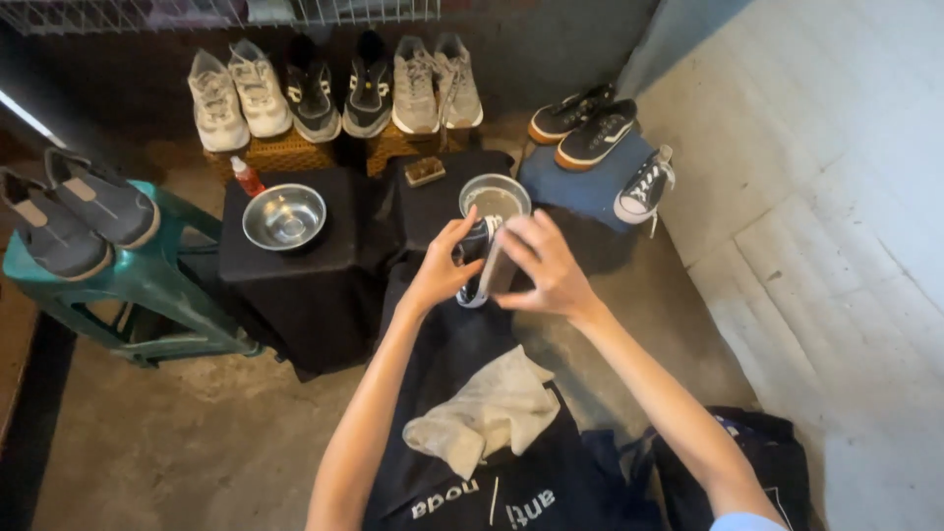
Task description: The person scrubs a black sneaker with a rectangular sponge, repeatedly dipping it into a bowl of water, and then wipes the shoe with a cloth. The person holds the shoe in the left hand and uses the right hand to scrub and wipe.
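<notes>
Hands, left (pixel 440 270) and right (pixel 544 264), grip a black sneaker (pixel 479 258) with white sole, held upright.

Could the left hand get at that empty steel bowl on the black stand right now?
Probably not at once: the left hand is busy holding the dark sneaker together with the right hand. Nothing stands between it and the steel bowl, though, so once freed it looks reachable.

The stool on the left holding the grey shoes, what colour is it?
The stool is teal green, seen in the head view.
</notes>
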